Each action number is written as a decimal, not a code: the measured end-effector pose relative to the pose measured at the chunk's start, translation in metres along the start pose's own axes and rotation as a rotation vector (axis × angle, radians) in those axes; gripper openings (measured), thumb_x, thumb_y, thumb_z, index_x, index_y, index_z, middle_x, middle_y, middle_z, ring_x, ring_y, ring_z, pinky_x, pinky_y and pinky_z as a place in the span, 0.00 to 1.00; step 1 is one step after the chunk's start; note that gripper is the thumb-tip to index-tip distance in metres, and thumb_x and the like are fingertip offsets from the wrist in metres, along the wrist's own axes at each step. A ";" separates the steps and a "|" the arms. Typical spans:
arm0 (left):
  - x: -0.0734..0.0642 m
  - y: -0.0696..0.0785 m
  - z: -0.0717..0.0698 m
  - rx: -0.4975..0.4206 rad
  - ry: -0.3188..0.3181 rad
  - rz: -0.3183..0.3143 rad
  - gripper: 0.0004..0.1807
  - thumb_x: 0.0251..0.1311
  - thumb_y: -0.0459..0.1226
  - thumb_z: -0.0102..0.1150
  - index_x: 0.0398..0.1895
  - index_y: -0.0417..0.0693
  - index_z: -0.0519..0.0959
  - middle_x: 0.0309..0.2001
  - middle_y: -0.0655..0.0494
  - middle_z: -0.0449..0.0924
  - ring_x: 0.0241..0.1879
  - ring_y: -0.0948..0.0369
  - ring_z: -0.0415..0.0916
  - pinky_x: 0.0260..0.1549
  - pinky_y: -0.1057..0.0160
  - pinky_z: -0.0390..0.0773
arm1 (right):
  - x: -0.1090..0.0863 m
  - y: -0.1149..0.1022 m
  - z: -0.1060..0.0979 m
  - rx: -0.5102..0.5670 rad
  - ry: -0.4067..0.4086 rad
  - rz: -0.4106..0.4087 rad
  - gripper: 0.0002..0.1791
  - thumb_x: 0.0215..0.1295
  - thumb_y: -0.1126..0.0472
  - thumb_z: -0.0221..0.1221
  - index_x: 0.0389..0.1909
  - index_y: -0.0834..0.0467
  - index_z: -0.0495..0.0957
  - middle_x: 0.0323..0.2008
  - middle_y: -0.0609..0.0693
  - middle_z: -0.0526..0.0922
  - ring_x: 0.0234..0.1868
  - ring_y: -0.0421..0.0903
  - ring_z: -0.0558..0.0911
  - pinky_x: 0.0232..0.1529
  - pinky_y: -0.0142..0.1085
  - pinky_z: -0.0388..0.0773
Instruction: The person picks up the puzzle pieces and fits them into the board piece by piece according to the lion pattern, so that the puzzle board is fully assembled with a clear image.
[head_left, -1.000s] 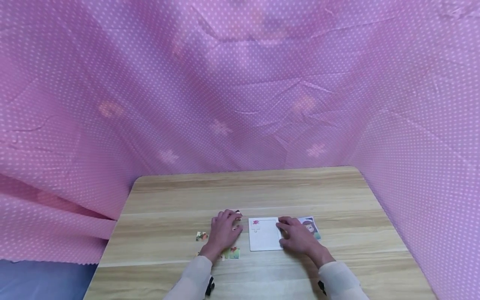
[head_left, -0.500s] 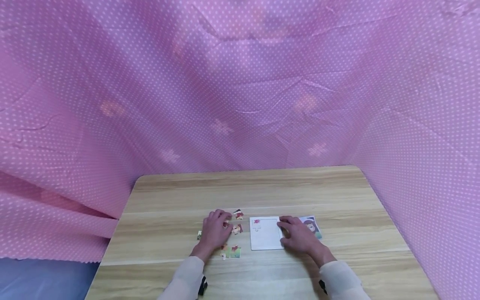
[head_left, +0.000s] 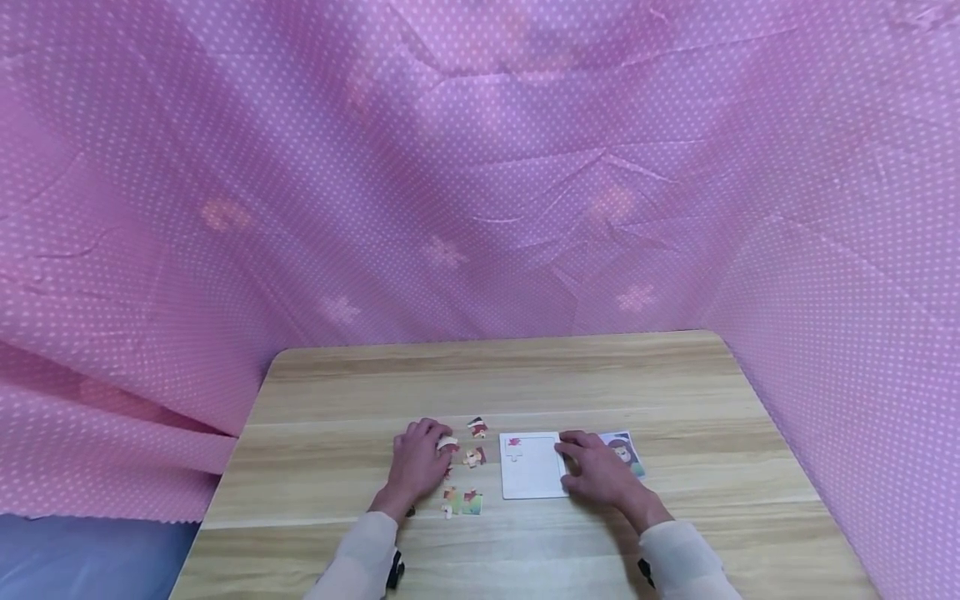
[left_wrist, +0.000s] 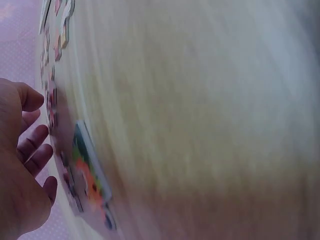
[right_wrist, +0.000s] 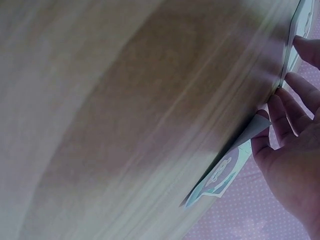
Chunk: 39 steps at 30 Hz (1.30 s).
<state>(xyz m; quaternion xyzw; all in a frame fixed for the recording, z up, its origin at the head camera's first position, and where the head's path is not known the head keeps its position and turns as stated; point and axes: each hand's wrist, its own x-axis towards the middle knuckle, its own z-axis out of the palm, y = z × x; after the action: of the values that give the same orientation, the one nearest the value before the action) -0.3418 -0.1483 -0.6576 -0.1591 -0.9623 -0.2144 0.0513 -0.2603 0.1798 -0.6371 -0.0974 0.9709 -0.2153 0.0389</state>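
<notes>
My right hand rests at the right edge of a white puzzle board, its thumb and fingertips touching that edge. In the board's upper left corner lies a pale puzzle piece with a red print. To the left of the board, my left hand is low over the table with relaxed, slightly bent fingers. Near its fingertips is a pale-and-red puzzle piece. In the left wrist view, a green-and-orange puzzle piece lies on the wood beside the hand. From the head view the hand hides that piece.
More puzzle pieces lie between hand and board: a dark-red one, a tan one and a green one. A picture card lies beyond my right hand, one corner raised. Pink dotted cloth surrounds the wooden table.
My left hand has moved left across the puzzle pieces, uncovering those nearer the board and covering the one at the far left. My right hand has stayed at the board's edge.
</notes>
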 end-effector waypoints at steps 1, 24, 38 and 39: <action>-0.001 -0.001 -0.001 0.005 -0.005 -0.004 0.17 0.56 0.48 0.61 0.50 0.59 0.80 0.52 0.59 0.76 0.52 0.57 0.68 0.50 0.50 0.63 | -0.001 0.000 0.000 -0.004 -0.002 0.002 0.33 0.54 0.51 0.67 0.63 0.51 0.74 0.68 0.50 0.69 0.68 0.53 0.67 0.66 0.51 0.66; -0.021 -0.002 -0.017 0.000 -0.080 -0.038 0.17 0.59 0.48 0.61 0.50 0.54 0.80 0.51 0.58 0.73 0.54 0.55 0.65 0.51 0.48 0.59 | -0.020 -0.002 0.002 0.002 -0.017 0.014 0.33 0.55 0.50 0.67 0.64 0.48 0.73 0.69 0.49 0.67 0.68 0.53 0.67 0.64 0.52 0.67; -0.023 -0.002 -0.014 -0.041 -0.047 -0.063 0.16 0.58 0.47 0.63 0.49 0.58 0.77 0.51 0.59 0.79 0.52 0.57 0.69 0.52 0.49 0.57 | -0.021 0.000 0.003 -0.035 -0.004 -0.010 0.33 0.55 0.49 0.66 0.64 0.49 0.73 0.69 0.49 0.67 0.69 0.53 0.66 0.65 0.52 0.66; -0.024 -0.002 -0.014 -0.042 -0.042 -0.062 0.16 0.58 0.47 0.63 0.49 0.58 0.77 0.52 0.60 0.79 0.52 0.57 0.69 0.52 0.49 0.57 | -0.021 0.000 0.004 -0.035 -0.003 -0.011 0.33 0.55 0.49 0.66 0.64 0.49 0.72 0.69 0.49 0.67 0.69 0.53 0.66 0.65 0.52 0.66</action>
<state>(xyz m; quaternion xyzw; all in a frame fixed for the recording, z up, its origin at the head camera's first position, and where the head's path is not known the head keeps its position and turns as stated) -0.3197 -0.1622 -0.6499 -0.1346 -0.9630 -0.2325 0.0208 -0.2391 0.1824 -0.6395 -0.1038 0.9739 -0.1982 0.0375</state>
